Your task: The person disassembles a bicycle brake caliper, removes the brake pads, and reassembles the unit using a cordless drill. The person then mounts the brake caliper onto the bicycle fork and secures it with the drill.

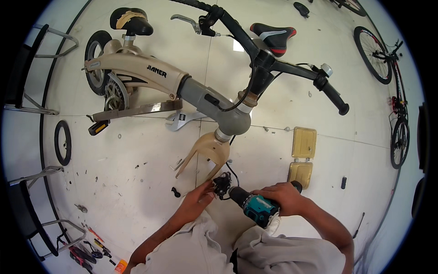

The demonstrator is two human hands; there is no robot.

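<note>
My left hand [199,199] is closed on a black brake caliper [222,183], just below the beige front fork [212,148] of a small bicycle lying on its side. A black cable [236,172] runs from the caliper up along the fork. In my right hand [285,197] is a teal and black cordless drill [260,209], its nose pointing left at the caliper. Whether the drill's tip touches the caliper I cannot tell. The fork holds no wheel. Above it are the beige and grey bicycle frame [159,80] and black handlebar [263,64].
An adjustable wrench [180,120] lies partly under the frame. Right of the fork is a yellowish hinged case [304,142]. Loose small parts are scattered over the pale floor, with a tire [63,143] at left, a black and red saddle [273,37] and another bicycle [396,86] at right.
</note>
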